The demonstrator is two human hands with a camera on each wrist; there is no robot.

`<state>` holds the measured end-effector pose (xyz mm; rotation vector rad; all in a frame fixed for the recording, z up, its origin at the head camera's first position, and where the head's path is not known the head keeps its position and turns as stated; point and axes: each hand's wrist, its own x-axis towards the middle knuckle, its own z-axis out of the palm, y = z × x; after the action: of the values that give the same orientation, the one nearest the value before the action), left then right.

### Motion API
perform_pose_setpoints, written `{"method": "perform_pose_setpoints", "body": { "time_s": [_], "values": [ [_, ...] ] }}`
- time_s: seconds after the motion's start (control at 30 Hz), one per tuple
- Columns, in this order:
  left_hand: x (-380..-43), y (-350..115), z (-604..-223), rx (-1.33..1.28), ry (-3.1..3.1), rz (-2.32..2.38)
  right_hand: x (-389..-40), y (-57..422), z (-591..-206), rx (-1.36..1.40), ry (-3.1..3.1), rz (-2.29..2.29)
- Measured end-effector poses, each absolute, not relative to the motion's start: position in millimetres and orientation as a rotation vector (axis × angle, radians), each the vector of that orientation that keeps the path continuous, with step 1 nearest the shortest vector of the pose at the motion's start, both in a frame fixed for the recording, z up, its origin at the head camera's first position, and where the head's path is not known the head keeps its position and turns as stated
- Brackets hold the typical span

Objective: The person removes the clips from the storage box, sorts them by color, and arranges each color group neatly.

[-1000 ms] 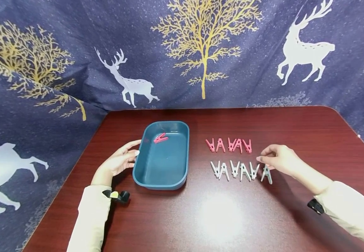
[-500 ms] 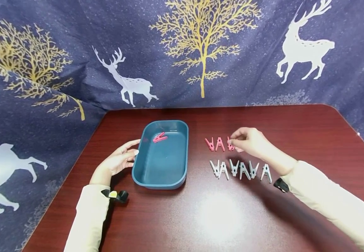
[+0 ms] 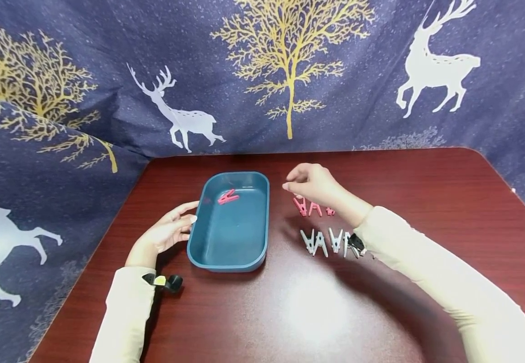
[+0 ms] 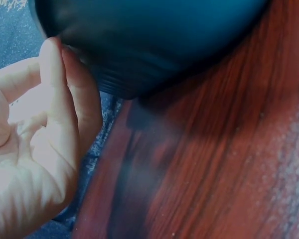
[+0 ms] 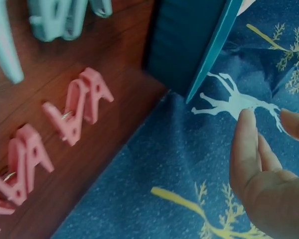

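Note:
A deep blue-green plastic bin (image 3: 232,234) stands on the table with one pink clothespin (image 3: 227,198) inside. My left hand (image 3: 171,229) rests at the bin's left side, fingertips against its rim; in the left wrist view those fingers (image 4: 55,84) are mostly straight. My right hand (image 3: 317,185) hovers over the left end of a row of pink clothespins (image 3: 301,207), partly hiding them. In the right wrist view a gap shows between thumb and fingers of the right hand (image 5: 274,194), with nothing held there. Pale grey-green clothespins (image 3: 335,242) form a nearer row.
The dark red wooden table (image 3: 244,312) ends at a back edge against a blue cloth (image 3: 357,116) printed with deer and trees. My right sleeve (image 3: 430,267) crosses above the right end of the grey-green row. A black wrist device (image 3: 171,283) sits at my left cuff.
My right hand has moved left from the right end of the grey-green row, over the pink row, to near the bin. The left hand stays at the bin's side.

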<state>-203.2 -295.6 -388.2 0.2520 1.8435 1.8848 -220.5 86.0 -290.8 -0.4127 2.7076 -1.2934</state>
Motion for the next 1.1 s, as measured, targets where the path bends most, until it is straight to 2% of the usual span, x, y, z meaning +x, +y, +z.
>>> {"method": "perform_pose_setpoints", "body": {
  "time_s": [0.7,1.1],
  "values": [
    [-209,-299,-395,0.338,1.800,1.884,-260,-2,-312,-0.813,2.654,-1.029],
    [-208,-299,-392,0.302,1.842,1.856,-280,-28,-327,-0.945,2.682,-0.769]
  ]
}}
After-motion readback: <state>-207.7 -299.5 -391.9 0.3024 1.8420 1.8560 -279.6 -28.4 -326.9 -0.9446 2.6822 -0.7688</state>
